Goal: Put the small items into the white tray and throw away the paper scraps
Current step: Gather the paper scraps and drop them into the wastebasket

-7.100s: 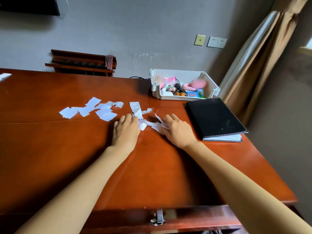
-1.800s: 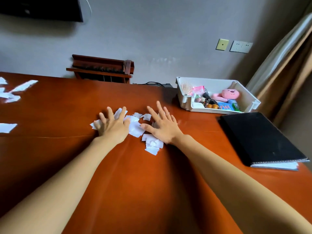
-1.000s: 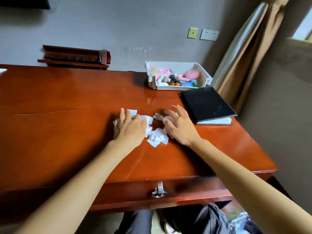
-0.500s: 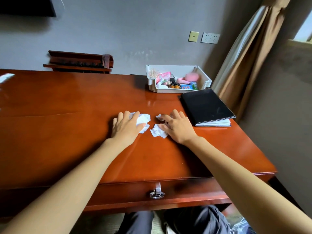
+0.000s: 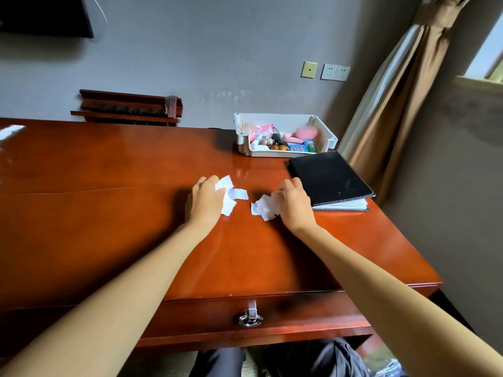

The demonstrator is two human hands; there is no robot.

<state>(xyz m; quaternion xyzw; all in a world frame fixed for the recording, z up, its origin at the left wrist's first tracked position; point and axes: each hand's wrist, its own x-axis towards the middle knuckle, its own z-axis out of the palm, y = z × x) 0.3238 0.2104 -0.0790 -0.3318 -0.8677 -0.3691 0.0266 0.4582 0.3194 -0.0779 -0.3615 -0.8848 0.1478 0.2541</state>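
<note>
Left hand [image 5: 205, 202]: frame centre, fingers curled round flat white torn paper scraps [image 5: 231, 195].
Right hand [image 5: 294, 204]: just right of centre, fingers gripping crumpled white paper wad [image 5: 262, 208].
White plastic tray [image 5: 285, 153]: upper right of centre on red-brown wooden surface [image 5: 109, 213], holding colourful small items [image 5: 296, 148].

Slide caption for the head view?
Left hand and right hand each grip paper scraps on the desk; filled white tray behind.

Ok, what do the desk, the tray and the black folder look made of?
Desk: reddish wood or veneer under glossy varnish; it mirrors light. Tray: white moulded plastic, matte, with rounded corner posts. Folder: black leather or imitation, pale stitching along its edge; which, I cannot tell.
</note>
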